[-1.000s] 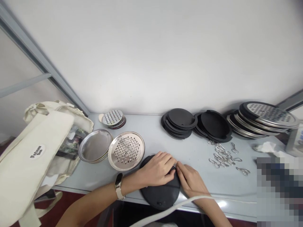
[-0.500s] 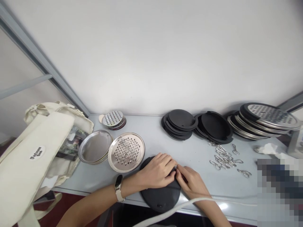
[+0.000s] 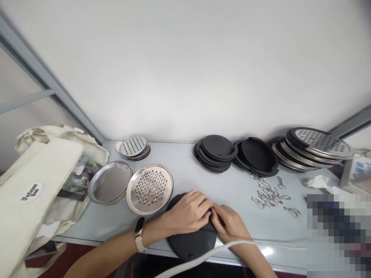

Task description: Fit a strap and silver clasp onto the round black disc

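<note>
A black round plastic cover [image 3: 193,245] lies at the table's front edge, partly under my hands. My left hand [image 3: 187,212] rests across its top, fingers curled over the right-hand rim and gripping it. At that same rim my right hand [image 3: 230,224] is closed in a pinch, its fingertips meeting those of my left hand. Whatever sits between the right fingertips is hidden. Just left of the cover, a round metal grater plate [image 3: 150,189] with raised teeth overlaps a stack of plain metal discs [image 3: 110,183].
Bent wire loops [image 3: 266,193] lie scattered on the right. Behind stand black covers [image 3: 217,146], black trays [image 3: 257,156] and graters in black rims [image 3: 319,143]. Smaller grater discs [image 3: 133,146] sit back left. A cream bag [image 3: 43,193] stands left; a white cable [image 3: 208,253] crosses in front.
The view has shifted slightly, so everything appears a little further left. Both hands stay at the cover's rim; the glint of metal between the fingertips is no longer visible.
</note>
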Demonstrator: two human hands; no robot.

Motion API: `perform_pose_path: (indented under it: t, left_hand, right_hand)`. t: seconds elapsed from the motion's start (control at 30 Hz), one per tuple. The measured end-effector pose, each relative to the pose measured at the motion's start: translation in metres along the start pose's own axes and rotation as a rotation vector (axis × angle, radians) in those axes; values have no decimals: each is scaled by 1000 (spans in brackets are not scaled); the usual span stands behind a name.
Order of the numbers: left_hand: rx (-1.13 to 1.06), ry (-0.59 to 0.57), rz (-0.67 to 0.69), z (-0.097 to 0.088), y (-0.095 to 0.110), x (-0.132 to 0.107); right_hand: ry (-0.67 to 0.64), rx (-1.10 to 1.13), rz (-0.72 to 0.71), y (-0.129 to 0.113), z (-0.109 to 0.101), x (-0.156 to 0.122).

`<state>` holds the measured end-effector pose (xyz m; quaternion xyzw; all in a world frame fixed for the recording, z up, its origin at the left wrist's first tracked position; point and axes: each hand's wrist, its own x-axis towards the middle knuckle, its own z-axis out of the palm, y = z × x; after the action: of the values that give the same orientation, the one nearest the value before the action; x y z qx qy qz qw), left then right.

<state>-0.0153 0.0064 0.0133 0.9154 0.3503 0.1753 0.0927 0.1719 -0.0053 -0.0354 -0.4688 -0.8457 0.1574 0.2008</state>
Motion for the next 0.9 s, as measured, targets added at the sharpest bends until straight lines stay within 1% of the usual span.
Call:
perform_pose_path:
  t: [0.37, 0.53, 0.67, 0.9]
  left_hand:
    - [19, -11, 39, 1, -1, 0]
    - [2, -34, 72, -1, 0, 0]
    - [10, -29, 22, -2, 1, 0]
    - [-22, 31, -38, -6, 4, 2]
  right_hand:
    - [48, 22, -16, -2, 0, 1]
    - [125, 55, -6, 1, 2, -1]
    - [125, 71, -7, 0, 0, 0]
    - [92, 143, 69, -1, 0, 2]
